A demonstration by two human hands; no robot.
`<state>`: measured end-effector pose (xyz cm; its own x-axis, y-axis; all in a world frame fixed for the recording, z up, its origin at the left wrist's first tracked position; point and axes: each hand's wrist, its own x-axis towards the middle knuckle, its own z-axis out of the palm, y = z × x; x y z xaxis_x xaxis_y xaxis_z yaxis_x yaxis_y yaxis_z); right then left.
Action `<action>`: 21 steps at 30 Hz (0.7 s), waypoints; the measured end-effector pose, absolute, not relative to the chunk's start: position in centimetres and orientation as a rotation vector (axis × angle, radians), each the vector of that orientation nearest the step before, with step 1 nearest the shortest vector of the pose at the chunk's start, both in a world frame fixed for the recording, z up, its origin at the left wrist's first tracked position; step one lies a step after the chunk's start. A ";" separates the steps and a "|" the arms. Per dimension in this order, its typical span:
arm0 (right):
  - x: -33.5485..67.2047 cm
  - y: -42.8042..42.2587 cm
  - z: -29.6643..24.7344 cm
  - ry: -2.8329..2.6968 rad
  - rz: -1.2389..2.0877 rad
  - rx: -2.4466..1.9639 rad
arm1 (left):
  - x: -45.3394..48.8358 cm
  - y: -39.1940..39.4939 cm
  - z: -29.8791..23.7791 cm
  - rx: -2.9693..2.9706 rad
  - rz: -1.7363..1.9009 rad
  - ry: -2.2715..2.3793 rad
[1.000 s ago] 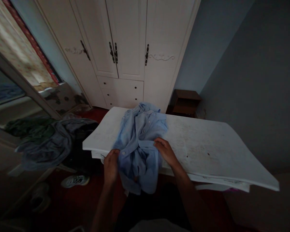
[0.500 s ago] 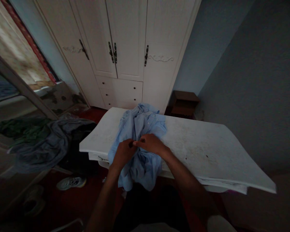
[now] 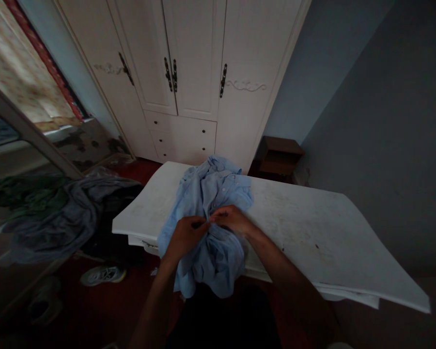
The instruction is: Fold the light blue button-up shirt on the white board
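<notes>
A light blue button-up shirt (image 3: 218,257) lies rumpled across the white table (image 3: 294,218), its lower part hanging over the front edge. My left hand (image 3: 189,233) pinches the shirt's front near the middle, thumb and fingers together. Right beside it, my right hand (image 3: 230,219) is closed in a pinch on the same spot of cloth. The fingertips of both hands almost meet. Small buttons show on the shirt above my hands; whatever lies exactly between the fingertips is too small to make out.
A white wardrobe (image 3: 189,58) with dark handles stands behind the table. Grey and green clothes (image 3: 69,208) are heaped at the left. A sneaker (image 3: 103,275) rests on the red floor. A small brown cabinet (image 3: 281,155) stands at the back right.
Both hands have shifted slightly down and to the right in the view, still pinching the shirt's front. The camera view has also moved a little.
</notes>
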<state>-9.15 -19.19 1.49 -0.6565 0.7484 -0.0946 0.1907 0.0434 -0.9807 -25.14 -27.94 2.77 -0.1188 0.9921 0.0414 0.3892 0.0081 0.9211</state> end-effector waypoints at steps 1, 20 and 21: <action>-9.1 -19.2 1.7 -1.854 1.672 -0.958 | -25.1 -27.8 3.0 1.439 1.105 1.582; -7.5 -18.9 2.3 -1.956 1.538 -1.123 | -21.5 -26.7 0.1 1.276 1.501 1.722; -7.4 -18.9 2.4 -2.000 1.488 -1.105 | -21.4 -26.8 -0.1 1.304 1.516 1.724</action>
<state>-7.44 -18.94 2.44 -0.6009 0.7890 -0.1281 0.3493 0.1151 -0.9299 -21.41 -26.79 -0.08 -0.4190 0.8814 0.2181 0.3292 -0.0764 0.9412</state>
